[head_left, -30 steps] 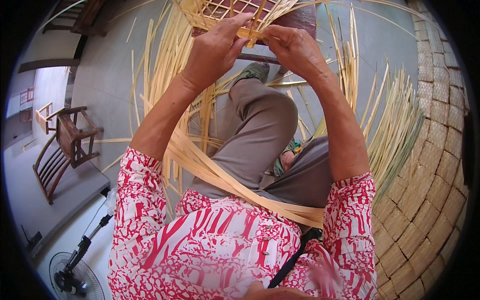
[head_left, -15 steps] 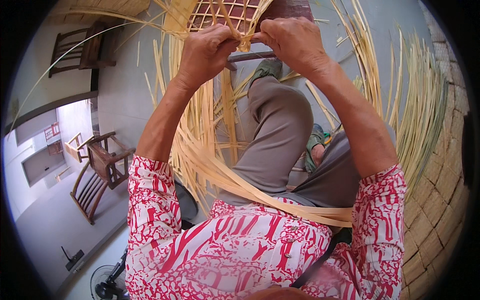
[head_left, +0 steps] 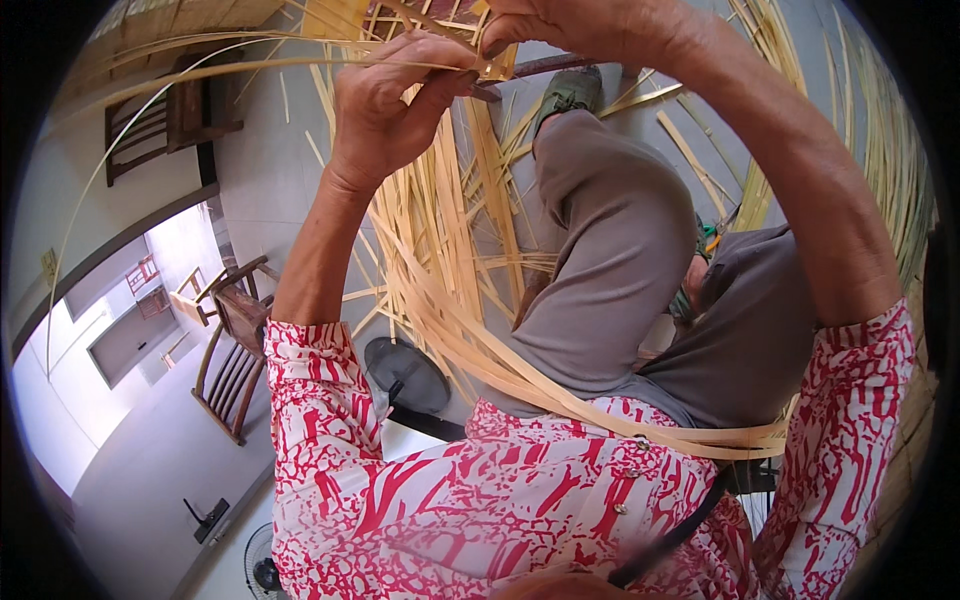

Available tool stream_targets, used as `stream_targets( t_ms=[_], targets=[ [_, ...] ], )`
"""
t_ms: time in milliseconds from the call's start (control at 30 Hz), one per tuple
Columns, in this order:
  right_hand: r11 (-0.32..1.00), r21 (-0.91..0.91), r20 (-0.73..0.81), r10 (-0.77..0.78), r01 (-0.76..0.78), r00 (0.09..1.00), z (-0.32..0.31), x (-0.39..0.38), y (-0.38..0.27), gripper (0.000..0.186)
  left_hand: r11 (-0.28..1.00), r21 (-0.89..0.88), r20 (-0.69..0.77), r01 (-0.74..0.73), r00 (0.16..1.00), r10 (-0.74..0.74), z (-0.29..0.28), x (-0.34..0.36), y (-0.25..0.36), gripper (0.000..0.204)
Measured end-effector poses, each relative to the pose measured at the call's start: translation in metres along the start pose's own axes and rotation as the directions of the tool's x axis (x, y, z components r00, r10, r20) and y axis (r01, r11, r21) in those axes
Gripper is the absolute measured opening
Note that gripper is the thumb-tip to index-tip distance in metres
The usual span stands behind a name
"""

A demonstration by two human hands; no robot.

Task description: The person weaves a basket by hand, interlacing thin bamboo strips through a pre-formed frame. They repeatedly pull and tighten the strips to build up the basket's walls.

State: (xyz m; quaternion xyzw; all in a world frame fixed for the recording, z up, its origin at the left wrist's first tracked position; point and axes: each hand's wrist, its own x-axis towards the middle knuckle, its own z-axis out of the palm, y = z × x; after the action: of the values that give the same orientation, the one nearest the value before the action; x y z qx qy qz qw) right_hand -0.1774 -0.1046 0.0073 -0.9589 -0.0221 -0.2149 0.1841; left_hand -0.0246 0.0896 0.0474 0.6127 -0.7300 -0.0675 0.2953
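At the top edge, a woven lattice (head_left: pixel 450 22) of flat bamboo strips is partly cut off by the picture and partly behind my hands. My left hand (head_left: pixel 385 115) is closed, thumb against fingers, pinching a thin bamboo strip (head_left: pixel 270 64) that runs out far to the left. Close beside it, my right hand (head_left: pixel 575 25) is closed too, its thumb and fingertips at the lattice's near edge. They appear to grip a strip there, close to the left fingertips; the exact hold is hidden.
Loose pale bamboo strips (head_left: pixel 440 210) lie on the floor before me, and a long bundle (head_left: pixel 560 400) crosses my lap. Greener strips (head_left: pixel 890 170) stand at right. Wooden chairs (head_left: pixel 235 390) are at left, with a fan (head_left: pixel 262 572) at lower left. A round dark base (head_left: pixel 408 375) is beside me.
The view has shifted, and both hands and the lattice sit higher in it. My right hand has moved partly out of the top. Strips now stretch leftward from my left hand.
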Motion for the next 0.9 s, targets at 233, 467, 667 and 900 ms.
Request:
stream_targets(
  t_ms=[233,467,667,900],
  targets=[
    [0.994,0.097,0.214,-0.075,0.056,0.974,-0.046,0.015,-0.017,0.038,0.994,-0.029,-0.013,-0.102,0.995,0.102,0.002,-0.008,-0.015,0.024],
    [0.996,0.027,0.286,-0.094,0.090,0.954,-0.041,0.020,-0.026,0.031,0.970,-0.240,0.160,0.033,0.987,0.006,0.003,-0.017,-0.021,0.043],
    [0.999,0.033,0.102,0.039,-0.042,0.994,-0.019,0.025,-0.011,0.031,0.998,0.029,0.006,-0.047,0.999,0.047,-0.009,0.000,-0.021,0.030],
    [0.992,-0.084,0.138,0.103,-0.092,0.985,0.004,0.017,0.011,0.024,0.917,-0.261,-0.183,0.301,0.917,-0.354,0.021,0.004,-0.018,0.021]
  ],
)
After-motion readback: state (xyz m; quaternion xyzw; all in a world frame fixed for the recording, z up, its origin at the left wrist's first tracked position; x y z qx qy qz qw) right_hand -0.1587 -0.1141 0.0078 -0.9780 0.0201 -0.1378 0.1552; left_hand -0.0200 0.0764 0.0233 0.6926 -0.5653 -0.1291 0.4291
